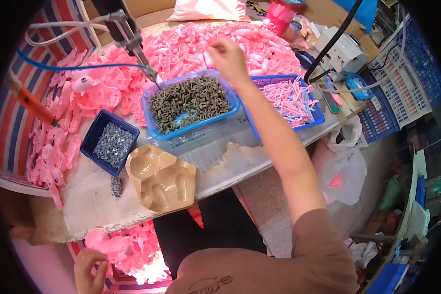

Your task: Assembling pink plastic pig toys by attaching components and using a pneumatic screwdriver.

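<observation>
My right hand point(229, 60) reaches over the far pile of pink plastic parts point(181, 51), its fingers closed on a small pale pink plastic piece point(209, 60). Low on the left, my left hand point(90, 270) has curled fingers at the edge of a larger pink plastic shell point(113, 247), which it seems to grip. Below my right wrist stands a blue tub of small dark metal pieces point(191, 103). Under my right forearm, a blue basket point(312, 122) holds pink and bluish plastic sticks.
A dark blue bin point(89, 142) of small silvery pieces and a tan molded tray point(166, 183) sit along the near left. An orange-handled tool point(36, 105) and a metal driver point(142, 59) hang above the table. A white machine point(342, 51) stands at the back right.
</observation>
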{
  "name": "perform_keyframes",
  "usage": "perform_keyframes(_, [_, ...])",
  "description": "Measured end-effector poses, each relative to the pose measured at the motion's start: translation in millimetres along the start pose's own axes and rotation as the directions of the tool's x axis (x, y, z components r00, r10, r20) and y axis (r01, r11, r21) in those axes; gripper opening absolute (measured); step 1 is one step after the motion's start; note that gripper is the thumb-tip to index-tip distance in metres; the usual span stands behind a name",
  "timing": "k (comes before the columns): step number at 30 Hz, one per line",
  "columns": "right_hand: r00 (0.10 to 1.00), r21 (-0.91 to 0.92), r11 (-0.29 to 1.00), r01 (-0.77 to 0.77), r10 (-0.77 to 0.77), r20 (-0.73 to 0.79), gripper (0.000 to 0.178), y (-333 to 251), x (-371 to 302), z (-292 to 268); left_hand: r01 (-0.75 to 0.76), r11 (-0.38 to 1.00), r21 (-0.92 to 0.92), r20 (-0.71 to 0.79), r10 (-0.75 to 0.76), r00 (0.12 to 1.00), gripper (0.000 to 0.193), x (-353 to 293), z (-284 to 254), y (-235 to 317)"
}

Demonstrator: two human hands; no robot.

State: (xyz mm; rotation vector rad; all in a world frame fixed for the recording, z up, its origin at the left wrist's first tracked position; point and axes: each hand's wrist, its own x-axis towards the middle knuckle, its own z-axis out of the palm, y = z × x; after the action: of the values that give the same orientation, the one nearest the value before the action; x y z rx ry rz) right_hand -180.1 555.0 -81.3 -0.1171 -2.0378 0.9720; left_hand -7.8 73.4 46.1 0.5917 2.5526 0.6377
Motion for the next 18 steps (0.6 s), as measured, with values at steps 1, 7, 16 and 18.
perform_keyframes(1, [0.998, -0.349, 0.937, 0.013, -0.032, -0.048, 0.022, 49, -2, -30, 0.181, 0.979, 0.089, -0.027, -0.179, 0.983, 0.018, -12, 0, -22])
perform_keyframes(7, [0.973, -0.851, 0.487, -0.196, 0.204, -0.108, 0.041, 123, -13, -91, 0.255, 0.956, 0.145, -0.272, -0.209, 0.939, 0.039, -33, 35, -136])
perform_keyframes(16, [0.912, -0.239, 0.884, -0.401, 0.361, -0.193, 0.028, 165, -17, -152, -0.446, 0.879, 0.170, -0.063, 0.461, 0.885, 0.035, 76, 62, -31])
perform_keyframes(18, [0.851, -0.042, 0.850, -0.525, 0.524, -0.035, 0.025, 104, -31, -130, -0.484, 0.866, 0.122, -0.083, 0.495, 0.865, 0.038, 92, 77, -15])
